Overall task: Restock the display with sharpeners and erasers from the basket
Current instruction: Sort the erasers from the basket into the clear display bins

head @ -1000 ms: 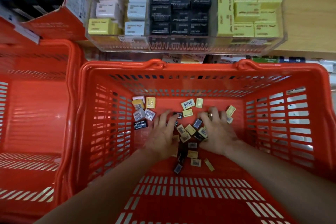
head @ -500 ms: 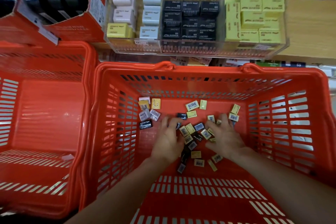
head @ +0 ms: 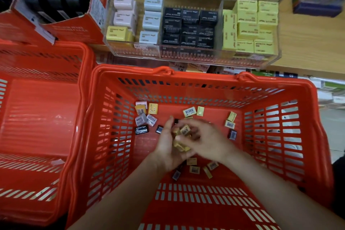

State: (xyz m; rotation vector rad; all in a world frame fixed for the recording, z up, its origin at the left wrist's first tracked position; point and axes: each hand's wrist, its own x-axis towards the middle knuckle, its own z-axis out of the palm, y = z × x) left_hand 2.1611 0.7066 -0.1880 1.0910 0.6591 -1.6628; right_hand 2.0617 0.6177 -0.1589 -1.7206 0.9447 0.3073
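Small yellow, black and grey erasers and sharpeners lie scattered on the floor of the red basket (head: 203,78). My left hand (head: 168,147) is cupped palm up inside the basket and holds several yellow erasers (head: 180,146). My right hand (head: 207,140) sits right beside it and pinches one yellow eraser (head: 185,130) over the left palm. Loose pieces lie around both hands, such as a black eraser (head: 141,129) to the left and a barcoded yellow eraser (head: 189,111) behind. The clear display case (head: 186,56) stands on the shelf beyond the basket.
The display holds pastel boxes (head: 124,11) at left, black boxes (head: 189,28) in the middle and yellow boxes (head: 255,26) at right. A second red basket (head: 43,117) sits to the left. A red carton (head: 61,15) stands behind it. The wooden shelf (head: 313,43) extends right.
Both hands have lifted off the basket floor and come together. The left hand has turned palm up with gathered yellow erasers, and the right hand now pinches one over it.
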